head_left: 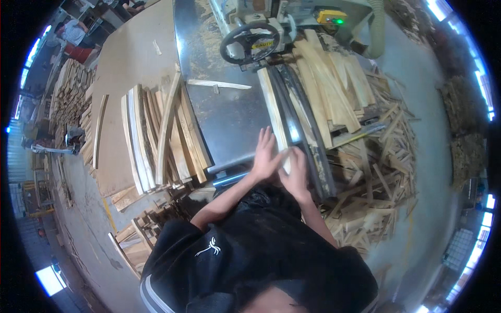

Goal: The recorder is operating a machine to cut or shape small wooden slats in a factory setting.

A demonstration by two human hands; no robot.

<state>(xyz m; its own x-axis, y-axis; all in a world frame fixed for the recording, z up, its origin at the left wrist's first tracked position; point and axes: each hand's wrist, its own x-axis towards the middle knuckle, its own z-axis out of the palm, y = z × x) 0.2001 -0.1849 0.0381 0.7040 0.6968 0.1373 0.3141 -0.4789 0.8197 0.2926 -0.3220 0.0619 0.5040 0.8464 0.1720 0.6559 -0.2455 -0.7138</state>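
Observation:
A pale wooden strip (272, 104) lies lengthwise on the metal machine table (229, 120), its far end under the machine head. My left hand (266, 159) rests against the left side of the strip with its fingers stretched out forward. At the near end of the strip, my right hand (295, 172) has its fingers bent around the wood; part of its grip is hidden. Beyond the hands stands the machine with a black handwheel (250, 43). Immediately right of the strip runs a dark metal guide (293, 112).
Several cut strips (136, 138) lie on a brown board (122, 62) at the left. Wider planks (334, 78) are stacked to the right, above a heap of offcuts (376, 193). A thin scrap (219, 84) sits on the metal table. A yellow control box (332, 17) shows a green light.

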